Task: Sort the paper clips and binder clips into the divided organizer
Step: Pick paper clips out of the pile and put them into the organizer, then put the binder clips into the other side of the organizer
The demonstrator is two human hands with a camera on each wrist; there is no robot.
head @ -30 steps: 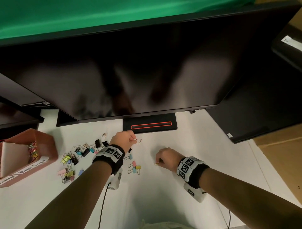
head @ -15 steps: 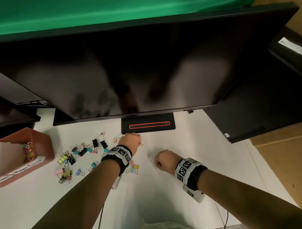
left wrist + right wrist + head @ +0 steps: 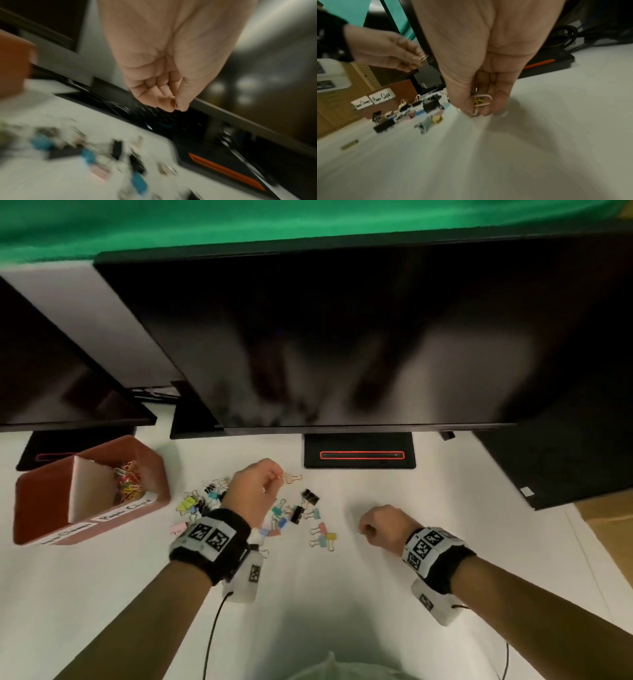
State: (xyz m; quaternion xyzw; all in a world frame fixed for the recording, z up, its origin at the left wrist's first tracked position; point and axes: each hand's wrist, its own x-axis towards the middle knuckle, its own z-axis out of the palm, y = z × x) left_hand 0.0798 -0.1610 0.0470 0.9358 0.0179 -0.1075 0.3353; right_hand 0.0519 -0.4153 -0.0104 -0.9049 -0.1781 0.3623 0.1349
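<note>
My left hand (image 3: 274,478) hovers above the scattered binder clips (image 3: 298,513) and pinches a pale paper clip (image 3: 293,478) between thumb and fingertips; in the right wrist view that clip (image 3: 423,56) glints at the left hand (image 3: 418,59). In the blurred left wrist view the left hand (image 3: 175,106) pinches something small. My right hand (image 3: 481,112) sits low on the white table, curled round a bunch of paper clips (image 3: 481,100), white, yellow and green. Seen from the head, the right hand (image 3: 368,530) is a fist. The red-brown organizer (image 3: 150,470) stands at the left with coloured paper clips (image 3: 128,482) in its right compartment.
A large dark monitor (image 3: 342,337) overhangs the table's far side; its black base (image 3: 359,455) has a red line. Another screen (image 3: 51,378) is at the far left, dark equipment (image 3: 565,457) at the right. White labels (image 3: 126,508) mark the organizer's front.
My left hand has lifted off the table with a clip and shifted left, away from the monitor base. The right hand has stayed put. The head view has swung left, showing more of the organizer.
</note>
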